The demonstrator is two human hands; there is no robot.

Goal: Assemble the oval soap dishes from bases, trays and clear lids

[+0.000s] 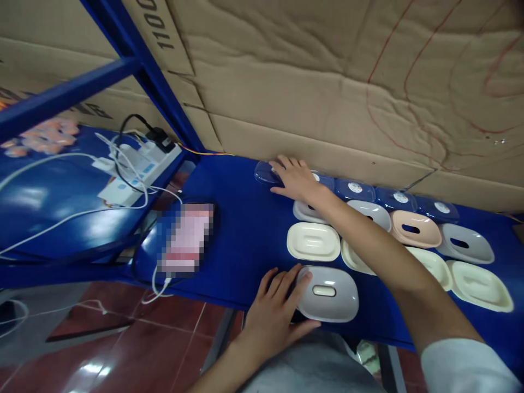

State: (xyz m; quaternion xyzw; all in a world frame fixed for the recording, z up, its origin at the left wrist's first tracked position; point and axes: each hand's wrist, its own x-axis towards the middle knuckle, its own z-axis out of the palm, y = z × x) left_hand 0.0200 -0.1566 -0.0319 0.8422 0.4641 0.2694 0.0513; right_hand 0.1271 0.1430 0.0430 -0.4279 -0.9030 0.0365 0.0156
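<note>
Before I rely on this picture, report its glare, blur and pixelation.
Head view throughout: glare whitens patches of the tiled floor; the pink screen is pixelated into blocks; the orange pieces at far left look soft; the grey dish by the left hand is clearly outlined.

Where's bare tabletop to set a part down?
Free: blue tabletop between the blurred-out device and leftmost cream tray. Tighter: between the front grey dish and right forearm. Crowded: rear right, clear lids and slotted dishes; far left, cabled power strip.
</note>
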